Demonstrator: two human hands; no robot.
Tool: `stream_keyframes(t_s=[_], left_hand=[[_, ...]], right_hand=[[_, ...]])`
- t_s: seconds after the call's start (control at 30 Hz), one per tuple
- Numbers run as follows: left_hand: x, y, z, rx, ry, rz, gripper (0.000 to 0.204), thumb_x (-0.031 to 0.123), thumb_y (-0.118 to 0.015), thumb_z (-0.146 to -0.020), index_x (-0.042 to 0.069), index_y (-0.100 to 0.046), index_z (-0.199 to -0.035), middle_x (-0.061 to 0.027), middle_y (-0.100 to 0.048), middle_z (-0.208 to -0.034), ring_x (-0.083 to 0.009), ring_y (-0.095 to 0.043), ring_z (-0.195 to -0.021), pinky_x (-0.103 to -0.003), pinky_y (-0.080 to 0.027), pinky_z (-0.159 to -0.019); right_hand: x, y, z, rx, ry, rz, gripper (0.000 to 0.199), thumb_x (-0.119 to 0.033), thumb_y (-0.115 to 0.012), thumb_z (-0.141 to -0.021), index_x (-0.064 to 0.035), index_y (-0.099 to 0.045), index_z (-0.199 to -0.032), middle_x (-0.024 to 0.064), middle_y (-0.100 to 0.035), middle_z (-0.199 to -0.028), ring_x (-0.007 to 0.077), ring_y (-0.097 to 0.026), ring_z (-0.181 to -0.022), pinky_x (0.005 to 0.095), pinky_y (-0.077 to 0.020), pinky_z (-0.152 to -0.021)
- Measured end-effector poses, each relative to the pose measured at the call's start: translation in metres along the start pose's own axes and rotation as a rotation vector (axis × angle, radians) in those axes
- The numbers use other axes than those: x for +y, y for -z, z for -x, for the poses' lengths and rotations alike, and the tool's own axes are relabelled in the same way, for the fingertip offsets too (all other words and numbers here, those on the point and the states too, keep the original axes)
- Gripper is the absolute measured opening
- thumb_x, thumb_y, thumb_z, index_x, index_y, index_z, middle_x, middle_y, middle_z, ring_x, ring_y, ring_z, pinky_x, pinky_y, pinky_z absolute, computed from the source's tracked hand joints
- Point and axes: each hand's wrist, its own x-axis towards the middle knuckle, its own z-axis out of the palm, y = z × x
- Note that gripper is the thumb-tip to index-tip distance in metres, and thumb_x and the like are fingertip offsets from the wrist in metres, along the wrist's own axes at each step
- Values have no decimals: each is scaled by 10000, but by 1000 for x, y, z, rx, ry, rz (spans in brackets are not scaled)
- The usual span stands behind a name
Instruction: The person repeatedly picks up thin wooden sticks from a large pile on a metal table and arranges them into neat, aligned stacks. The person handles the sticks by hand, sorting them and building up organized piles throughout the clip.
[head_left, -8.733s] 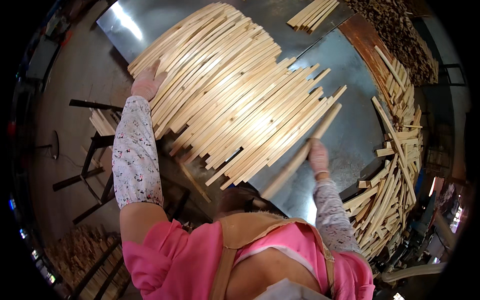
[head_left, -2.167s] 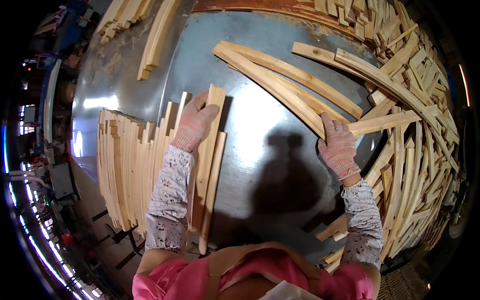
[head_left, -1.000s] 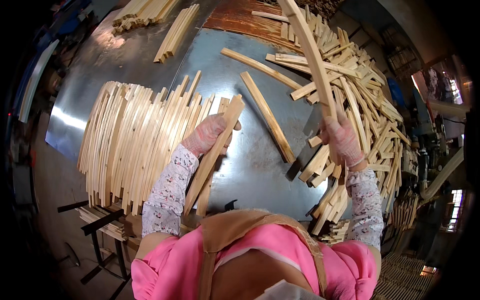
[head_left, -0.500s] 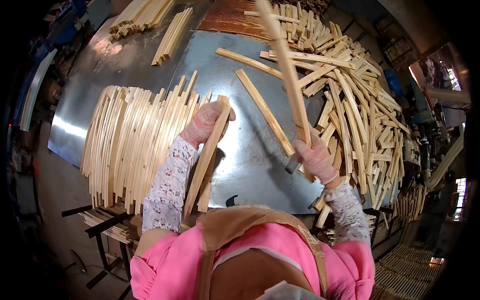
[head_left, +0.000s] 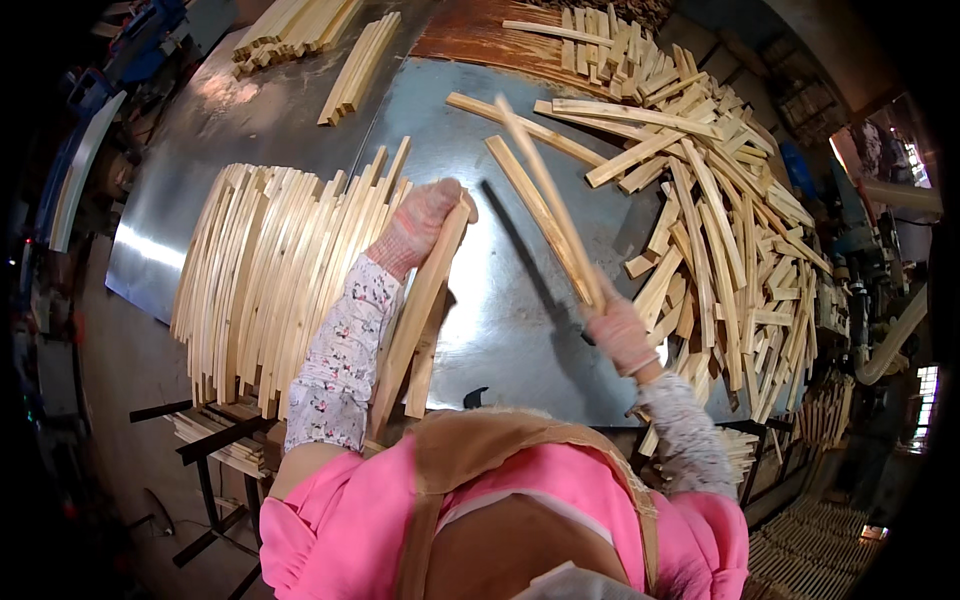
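- Left hand [head_left: 425,222], gloved, lies flat with fingers spread on the top end of a pale wooden slat [head_left: 420,310]; it presses, not grips, as we read it, pinning that slat against the stack's right edge.
- Right hand [head_left: 620,335], gloved, is closed round the lower end of a long slat [head_left: 545,195]. This slat is raised off the surface and tilts up and away, its shadow falling on the metal just to the left.
- The two hands are well apart, with bare metal between them.
- Neat row of slats [head_left: 270,280] sits left of the left hand, laid side by side and fanned slightly; we judge this the sorted side, edges kept aligned by the pressing palm.
- Loose jumble of slats [head_left: 720,230] lies right of the right hand, criss-crossed and unsorted; we judge it the supply side, within easy reach.
- One single slat [head_left: 525,195] lies flat on the metal under the raised one.
- Everything rests on a grey sheet-metal table [head_left: 500,330].
- Small bundles of sticks [head_left: 355,65] lie at the far left edge, apart from the work.
- More slats [head_left: 225,450] are stacked on a low rack under the table's near edge.
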Motion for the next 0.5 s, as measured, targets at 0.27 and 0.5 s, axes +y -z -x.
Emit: stream_keyframes(t_s=[0.27,0.5], left_hand=[[64,63,-85,684,-293,-630,340,319,-605,-1071,74,-670,-1296,-200,-738,-1142,-357,-717,-1065,-445,-560,-927],[-6,46,-127,587,-280,-300,304,285,-559,-1071,12,-641,-1179,-143,-688,-1078,-320,-681,-1076,-418,-527,-935]], right_hand=[[-33,-124,-31,-79,603,-461,816,-469,-661,-1012,4,-415,-1630,210,-704,-1308,283,-653,-1273,428,-511,-1096],[-20,-59,-45,600,853,374,413,-296,-756,-1010,-55,-641,-1325,133,-723,-1074,222,-718,-967,354,-597,-814]])
